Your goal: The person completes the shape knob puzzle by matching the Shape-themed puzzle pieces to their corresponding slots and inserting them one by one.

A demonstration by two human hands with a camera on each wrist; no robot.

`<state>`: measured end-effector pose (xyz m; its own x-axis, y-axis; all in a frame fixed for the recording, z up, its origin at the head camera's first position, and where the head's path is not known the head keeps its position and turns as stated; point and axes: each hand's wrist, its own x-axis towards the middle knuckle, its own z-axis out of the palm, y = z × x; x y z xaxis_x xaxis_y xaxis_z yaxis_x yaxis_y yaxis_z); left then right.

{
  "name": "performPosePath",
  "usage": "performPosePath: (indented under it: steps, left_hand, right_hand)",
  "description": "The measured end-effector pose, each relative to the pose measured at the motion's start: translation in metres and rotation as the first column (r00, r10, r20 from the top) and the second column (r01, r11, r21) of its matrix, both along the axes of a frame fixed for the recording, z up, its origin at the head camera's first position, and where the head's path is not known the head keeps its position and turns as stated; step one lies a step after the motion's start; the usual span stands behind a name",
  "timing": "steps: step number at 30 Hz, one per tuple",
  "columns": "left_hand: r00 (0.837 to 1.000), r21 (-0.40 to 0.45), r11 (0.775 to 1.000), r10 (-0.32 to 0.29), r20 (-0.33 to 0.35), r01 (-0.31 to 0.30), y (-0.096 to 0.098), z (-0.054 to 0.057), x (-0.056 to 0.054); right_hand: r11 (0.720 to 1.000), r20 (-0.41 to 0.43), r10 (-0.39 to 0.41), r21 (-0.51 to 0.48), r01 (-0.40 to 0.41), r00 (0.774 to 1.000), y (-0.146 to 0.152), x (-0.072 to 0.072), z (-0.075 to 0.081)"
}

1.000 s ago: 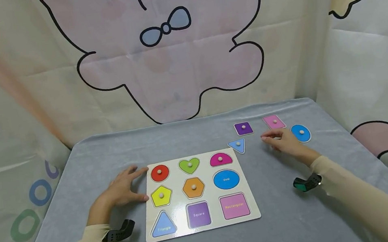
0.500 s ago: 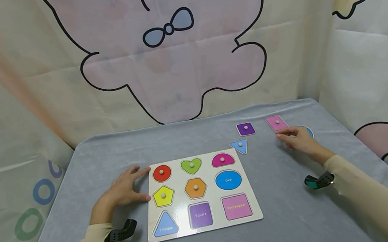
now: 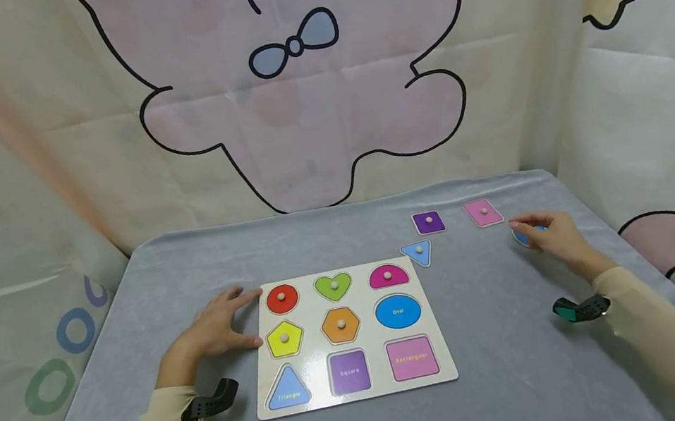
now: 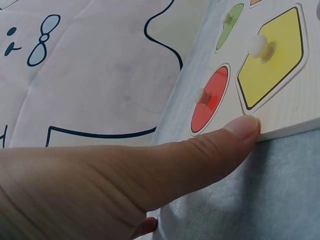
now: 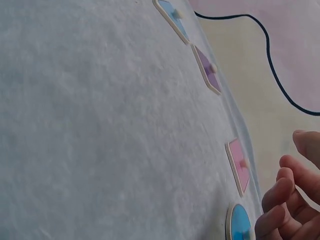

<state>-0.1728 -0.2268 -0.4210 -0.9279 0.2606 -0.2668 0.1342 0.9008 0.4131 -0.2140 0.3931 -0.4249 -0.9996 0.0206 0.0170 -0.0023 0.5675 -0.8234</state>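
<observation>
A white wooden knob puzzle board [image 3: 318, 376] lies on the table. My left hand [image 3: 209, 330] touches its left edge, the fingers spread and the thumb [image 4: 220, 147] against the side near the yellow pentagon [image 4: 275, 60]. My right hand [image 3: 559, 242] hovers over a blue oval piece [image 3: 521, 237], partly covering it in the head view. In the right wrist view the oval piece [image 5: 240, 220] still lies flat beside the loosely bent fingers [image 5: 280, 195], which hold nothing. The pink rectangle piece [image 3: 483, 212] lies just left of that hand.
A purple square piece [image 3: 429, 222] lies farther left, with a light blue triangle piece [image 3: 418, 252] by the board's upper right corner. Red circle [image 3: 281, 299], green heart, magenta half circle, pentagon and orange hexagon sit in the board. A printed cloth [image 3: 299, 116] hangs behind the table.
My right hand has moved right, from near the pink rectangle to over the blue oval piece. The left hand stays at the board's edge.
</observation>
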Motion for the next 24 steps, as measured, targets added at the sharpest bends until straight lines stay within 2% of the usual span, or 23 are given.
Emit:
performPosePath:
  steps: [8,16,20,24]
  left_hand:
    - [1.000,-0.001,1.000,-0.017,-0.014,0.017,0.001,0.002,-0.001]
    - [1.000,0.000,1.000,-0.017,-0.017,0.017,0.001,0.003,-0.001]
    - [1.000,-0.003,1.000,-0.015,-0.022,0.015,0.002,0.003,-0.002]
    - [1.000,-0.007,1.000,-0.009,-0.016,0.009,0.001,0.002,0.000]
  right_hand:
    - [0.999,-0.025,-0.002,-0.034,0.001,1.000,0.016,0.000,-0.005]
    - [0.995,-0.014,-0.008,0.098,0.010,1.000,0.026,-0.006,-0.012]
    - [0.991,0.000,-0.018,0.130,0.018,1.000,0.029,-0.008,-0.014]
    - [0.987,-0.021,-0.035,0.153,0.038,0.999,0.030,-0.009,-0.016]
